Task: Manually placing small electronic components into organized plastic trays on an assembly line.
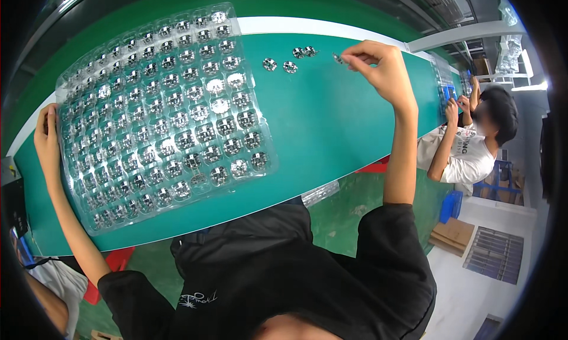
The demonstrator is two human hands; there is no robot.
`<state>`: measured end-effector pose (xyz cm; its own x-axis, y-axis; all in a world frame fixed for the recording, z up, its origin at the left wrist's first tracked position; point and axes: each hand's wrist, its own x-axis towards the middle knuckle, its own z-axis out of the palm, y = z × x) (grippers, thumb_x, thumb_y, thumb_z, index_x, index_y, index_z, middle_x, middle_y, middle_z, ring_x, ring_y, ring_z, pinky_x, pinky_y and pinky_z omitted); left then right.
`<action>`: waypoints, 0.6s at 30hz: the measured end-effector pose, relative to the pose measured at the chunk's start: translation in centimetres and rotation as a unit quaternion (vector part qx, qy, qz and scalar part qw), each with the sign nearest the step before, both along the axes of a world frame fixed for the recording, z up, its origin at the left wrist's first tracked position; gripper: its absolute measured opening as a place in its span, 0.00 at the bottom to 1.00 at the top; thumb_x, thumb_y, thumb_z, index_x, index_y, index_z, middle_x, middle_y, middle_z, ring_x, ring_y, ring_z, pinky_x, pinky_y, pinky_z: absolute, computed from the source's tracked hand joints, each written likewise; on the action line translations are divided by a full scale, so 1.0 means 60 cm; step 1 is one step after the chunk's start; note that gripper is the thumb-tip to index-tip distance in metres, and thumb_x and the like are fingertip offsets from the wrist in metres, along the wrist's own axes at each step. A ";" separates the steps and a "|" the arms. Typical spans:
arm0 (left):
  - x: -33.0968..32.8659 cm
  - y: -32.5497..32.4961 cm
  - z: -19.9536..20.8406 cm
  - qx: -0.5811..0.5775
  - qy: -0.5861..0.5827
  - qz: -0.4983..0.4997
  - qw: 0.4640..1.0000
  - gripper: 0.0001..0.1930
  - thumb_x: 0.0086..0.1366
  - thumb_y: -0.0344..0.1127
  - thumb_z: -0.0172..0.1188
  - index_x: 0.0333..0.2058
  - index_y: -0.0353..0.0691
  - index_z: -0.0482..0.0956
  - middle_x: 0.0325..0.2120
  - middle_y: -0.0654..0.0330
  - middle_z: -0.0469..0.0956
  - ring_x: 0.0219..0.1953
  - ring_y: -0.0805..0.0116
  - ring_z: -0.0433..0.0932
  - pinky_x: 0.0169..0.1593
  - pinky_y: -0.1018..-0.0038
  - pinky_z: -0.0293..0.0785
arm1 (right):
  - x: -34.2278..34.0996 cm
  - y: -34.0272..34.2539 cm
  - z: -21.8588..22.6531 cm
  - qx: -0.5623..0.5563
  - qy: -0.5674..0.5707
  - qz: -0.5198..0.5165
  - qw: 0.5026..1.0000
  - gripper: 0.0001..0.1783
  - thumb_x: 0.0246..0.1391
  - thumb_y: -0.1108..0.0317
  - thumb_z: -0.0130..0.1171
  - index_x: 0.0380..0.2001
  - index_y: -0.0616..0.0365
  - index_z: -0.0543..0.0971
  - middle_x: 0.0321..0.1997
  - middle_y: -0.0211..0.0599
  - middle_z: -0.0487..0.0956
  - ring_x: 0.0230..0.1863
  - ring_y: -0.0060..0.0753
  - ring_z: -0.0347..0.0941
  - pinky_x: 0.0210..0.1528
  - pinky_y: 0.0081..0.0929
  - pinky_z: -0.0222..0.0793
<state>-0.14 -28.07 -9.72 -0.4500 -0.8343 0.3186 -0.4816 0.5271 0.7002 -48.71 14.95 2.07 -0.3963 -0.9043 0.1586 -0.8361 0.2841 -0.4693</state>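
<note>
A large clear plastic tray (271, 154) lies on the green work table, with rows of small round circuit boards (226, 126) in its pockets. My left hand (47, 138) is at the tray's left edge, its fingers curled closed against the rim. To the right of the tray, my right hand (378, 68) is raised over the table. Between its thumb and fingertips it pinches one small round circuit board (337, 58), partly covered by the fingers. Several loose boards (290, 67) of the same kind lie on the table between the tray and my right hand.
The green table (319, 127) has a white strip (307, 25) along its far edge. At the right, another person (473, 145) works at the same table beside blue parts (449, 93). Part of a person (53, 292) shows at lower left. Cardboard (452, 235) lies on the right.
</note>
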 end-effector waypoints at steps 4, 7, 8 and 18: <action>-0.002 -0.006 -0.008 0.000 -0.003 0.008 1.000 0.16 0.74 0.42 0.50 0.46 0.34 0.77 0.34 0.69 0.74 0.33 0.83 0.66 0.38 0.86 0.62 | -0.025 -0.016 -0.015 0.027 -0.032 -0.069 0.997 0.08 0.54 0.76 0.60 0.35 0.70 0.82 0.30 0.42 0.84 0.34 0.29 0.83 0.40 0.22 0.79; 0.003 -0.015 -0.009 0.019 -0.004 0.000 1.000 0.17 0.74 0.43 0.50 0.47 0.33 0.77 0.36 0.67 0.76 0.36 0.81 0.70 0.43 0.85 0.65 | -0.045 -0.035 -0.055 0.035 -0.040 -0.090 0.995 0.08 0.54 0.76 0.59 0.35 0.71 0.81 0.30 0.41 0.84 0.33 0.27 0.83 0.38 0.22 0.79; 0.002 -0.018 -0.009 0.017 -0.003 0.002 1.000 0.17 0.74 0.43 0.50 0.47 0.33 0.77 0.36 0.67 0.76 0.36 0.81 0.70 0.43 0.85 0.65 | -0.049 -0.034 -0.059 0.033 -0.039 -0.088 0.995 0.08 0.54 0.76 0.59 0.35 0.71 0.81 0.30 0.41 0.84 0.33 0.27 0.83 0.38 0.22 0.79; 0.015 -0.026 -0.013 0.015 -0.044 -0.006 0.999 0.17 0.74 0.42 0.50 0.48 0.33 0.77 0.43 0.61 0.79 0.47 0.76 0.73 0.54 0.81 0.65 | -0.055 -0.025 -0.054 0.052 0.061 -0.044 0.996 0.10 0.52 0.73 0.63 0.39 0.63 0.82 0.29 0.36 0.81 0.32 0.27 0.79 0.36 0.25 0.75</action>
<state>0.78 -29.64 -10.51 -0.4848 -0.8377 0.2515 -0.5366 0.5120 0.6708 -51.98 13.47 -1.20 -0.4575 -0.8815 0.1166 -0.8549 0.4001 -0.3303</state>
